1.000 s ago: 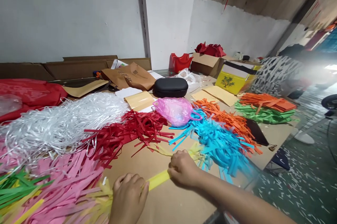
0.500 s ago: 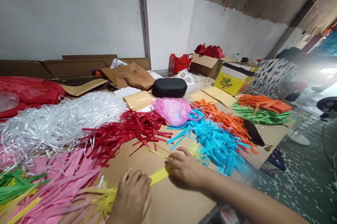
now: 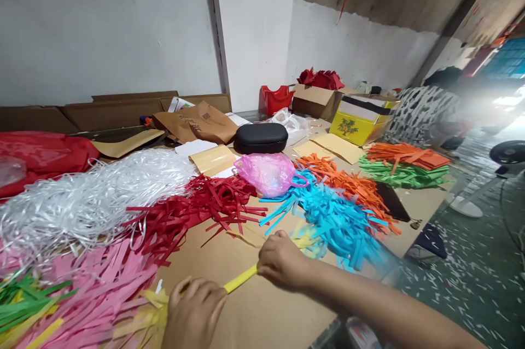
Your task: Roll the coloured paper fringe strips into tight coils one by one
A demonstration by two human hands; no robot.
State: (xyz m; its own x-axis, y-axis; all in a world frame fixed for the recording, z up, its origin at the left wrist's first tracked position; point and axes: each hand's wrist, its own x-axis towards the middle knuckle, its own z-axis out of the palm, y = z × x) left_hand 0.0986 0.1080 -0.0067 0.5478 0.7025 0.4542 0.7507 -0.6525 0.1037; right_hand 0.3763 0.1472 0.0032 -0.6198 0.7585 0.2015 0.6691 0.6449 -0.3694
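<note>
A yellow paper tassel [image 3: 241, 279], narrow in its middle and fringed at the ends, stretches between my two hands above the brown board [image 3: 238, 321]. Closed over its near-left part is my left hand [image 3: 194, 305], with yellow fringe spreading out beyond it. My right hand [image 3: 283, 261] grips the other side with its fingers curled; loose yellow strips show past the knuckles. Pink strips [image 3: 102, 283] lie left of my left hand, and blue strips [image 3: 336, 217] lie beyond my right hand. My palms hide parts of the tassel.
Dark red fringe [image 3: 217, 201], white shiny strands [image 3: 98, 196] and orange strips [image 3: 356, 190] line the table. Behind them are a pink plastic bag [image 3: 266, 171], a black case [image 3: 261, 138] and a yellow box [image 3: 359, 122]. A fan [image 3: 508, 153] stands at the right.
My fingers have closed more tightly around the tassel, and its middle looks narrower, as if rolled or gathered. My left hand has shifted slightly left and down. The view has tilted a little.
</note>
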